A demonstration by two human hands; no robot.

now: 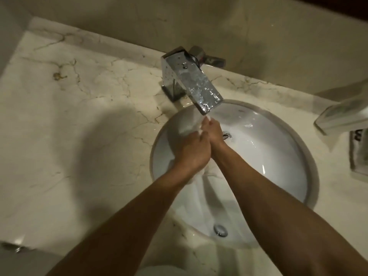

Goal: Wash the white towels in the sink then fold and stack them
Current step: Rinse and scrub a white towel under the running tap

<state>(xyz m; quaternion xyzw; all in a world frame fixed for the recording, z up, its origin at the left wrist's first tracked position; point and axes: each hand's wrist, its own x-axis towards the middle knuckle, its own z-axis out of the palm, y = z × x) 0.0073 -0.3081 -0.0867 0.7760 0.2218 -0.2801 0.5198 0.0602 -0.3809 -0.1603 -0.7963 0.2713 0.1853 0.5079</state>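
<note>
Gripping a white towel [188, 127] between them, both hands sit pressed side by side under the spout of the chrome faucet [194, 86], over the far-left part of the round white sink [282, 156]. Left hand [192, 151]: fingers curled round the bunched cloth, back of the hand up. Right hand [213, 132]: touching the left, fingertips pinching the top of the same towel just under the spout. Towel bunched at the top where the hands hold it; the rest hangs down below the wrists as a long wet fold into the basin, trailing toward the near side. Water runs from the spout onto the cloth, and a thin sheet of it glints on the basin floor near the drain [227, 135]. Overflow hole [220, 230] shows in the near wall of the sink. Marble bench [79, 116] surrounds the bowl, veined, with a wet patch beside the faucet base. At the far right edge, pale folded items [344, 114] rest on the bench, too blurred to identify.
</note>
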